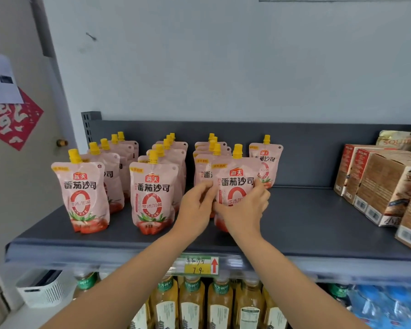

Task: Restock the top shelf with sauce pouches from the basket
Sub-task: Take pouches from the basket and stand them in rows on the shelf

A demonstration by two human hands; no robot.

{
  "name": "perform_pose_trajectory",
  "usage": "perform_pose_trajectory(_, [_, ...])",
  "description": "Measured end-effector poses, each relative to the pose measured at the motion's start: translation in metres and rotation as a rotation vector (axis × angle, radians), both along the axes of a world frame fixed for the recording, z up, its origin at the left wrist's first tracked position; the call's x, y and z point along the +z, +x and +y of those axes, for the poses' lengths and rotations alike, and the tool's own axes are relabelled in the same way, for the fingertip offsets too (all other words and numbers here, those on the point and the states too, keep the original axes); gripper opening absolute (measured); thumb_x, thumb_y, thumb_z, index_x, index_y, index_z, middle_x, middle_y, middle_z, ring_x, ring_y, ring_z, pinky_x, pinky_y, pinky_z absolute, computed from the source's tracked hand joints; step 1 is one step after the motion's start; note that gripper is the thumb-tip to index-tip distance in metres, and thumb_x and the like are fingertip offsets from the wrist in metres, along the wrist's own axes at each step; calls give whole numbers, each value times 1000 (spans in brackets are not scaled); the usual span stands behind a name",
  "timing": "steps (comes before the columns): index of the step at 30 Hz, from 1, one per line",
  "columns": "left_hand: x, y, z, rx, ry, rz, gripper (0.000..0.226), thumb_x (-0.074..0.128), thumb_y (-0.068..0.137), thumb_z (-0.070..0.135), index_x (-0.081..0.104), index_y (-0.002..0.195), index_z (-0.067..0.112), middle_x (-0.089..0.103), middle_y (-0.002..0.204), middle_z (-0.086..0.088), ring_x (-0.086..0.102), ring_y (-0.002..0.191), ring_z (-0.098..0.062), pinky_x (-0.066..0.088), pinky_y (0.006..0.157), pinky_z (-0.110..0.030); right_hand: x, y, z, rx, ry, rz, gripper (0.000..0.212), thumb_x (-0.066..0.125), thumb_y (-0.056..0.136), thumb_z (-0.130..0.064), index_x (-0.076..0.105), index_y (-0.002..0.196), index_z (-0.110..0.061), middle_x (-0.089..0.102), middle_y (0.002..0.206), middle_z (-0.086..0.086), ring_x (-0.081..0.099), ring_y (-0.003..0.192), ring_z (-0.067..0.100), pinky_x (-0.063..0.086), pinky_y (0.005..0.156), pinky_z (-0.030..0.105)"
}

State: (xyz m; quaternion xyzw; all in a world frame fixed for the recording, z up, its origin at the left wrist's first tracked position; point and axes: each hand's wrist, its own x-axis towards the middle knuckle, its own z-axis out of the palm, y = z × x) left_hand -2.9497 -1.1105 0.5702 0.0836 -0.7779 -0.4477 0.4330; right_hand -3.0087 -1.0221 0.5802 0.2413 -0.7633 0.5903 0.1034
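Pink sauce pouches with yellow caps stand in rows on the dark grey top shelf. Both my hands are on the front pouch of the third row. My left hand pinches its left edge, and my right hand grips its right side and lower front. This pouch stands upright, its bottom hidden behind my hands. The left row's front pouch and the second row's front pouch stand near the shelf's front edge. A single pouch stands further back on the right. The basket is not clearly visible.
Brown cartons line the right end of the shelf. A price label hangs on the shelf's front rail. Bottles of yellow drink fill the shelf below. A white slatted crate sits low at the left.
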Motion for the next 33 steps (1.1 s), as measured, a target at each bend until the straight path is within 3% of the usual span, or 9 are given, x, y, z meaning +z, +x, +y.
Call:
perform_pose_trajectory(2, [-4,-3,-8,109,-5,6,19,46,99,18,64,92,16,66,80,4,62,74,-11,50,66,-30,-2,4,-10,-9,-51,18,98,84,63,-33,24,137,-9,31,132,9,31,125,26,34,102,43])
perform_pose_trajectory(5, [-11,-5,-11,200,2,7,20,46,99,19,65,95,13,68,84,1,64,80,-12,55,71,-35,-8,7,-22,-11,-59,43,96,82,66,-39,25,137,-9,32,131,8,35,124,27,38,100,44])
perform_pose_trajectory(10, [-4,-2,-22,274,-46,2,22,46,99,16,64,89,9,65,76,1,61,71,-10,51,62,-26,-13,7,-26,110,-64,67,96,83,67,-30,23,139,-7,31,129,8,32,122,22,40,101,39])
perform_pose_trajectory(14, [-6,1,-27,254,-20,-51,24,43,100,16,61,86,9,62,73,-1,54,64,-2,46,59,-19,-22,3,-19,174,-16,152,93,81,70,-28,23,140,-9,33,132,5,31,121,16,36,96,25])
perform_pose_trajectory(19, [-8,9,-22,133,11,-121,22,38,100,5,56,105,17,63,94,10,58,85,7,45,69,-6,-27,-6,-10,257,8,143,95,81,68,-35,22,140,-18,42,133,-2,41,121,13,47,95,31])
perform_pose_trajectory(23, [-9,18,-18,101,-63,-167,28,39,98,1,51,111,22,61,100,14,57,94,7,45,75,-4,-27,-18,-4,337,64,89,88,84,62,-37,31,131,-26,48,127,-5,50,118,13,53,90,34])
perform_pose_trajectory(29, [-6,23,-14,127,-142,-209,38,44,91,-6,46,111,26,58,98,16,53,91,10,40,72,2,-23,-21,10,446,131,53,71,82,70,-22,35,123,-28,54,121,-7,55,110,7,45,76,10])
perform_pose_trajectory(31, [-4,23,-12,152,-162,-223,38,44,90,-7,47,111,24,58,98,12,54,88,5,43,74,-2,-20,-21,15,461,154,55,70,82,71,-17,36,123,-26,55,122,-6,55,112,8,47,80,13])
perform_pose_trajectory(33, [-1,24,-10,182,-170,-242,37,44,90,-7,49,117,18,60,103,7,55,94,-4,46,83,-14,-14,-20,21,482,185,54,76,82,71,-16,35,130,-20,55,125,-3,54,114,9,51,92,26])
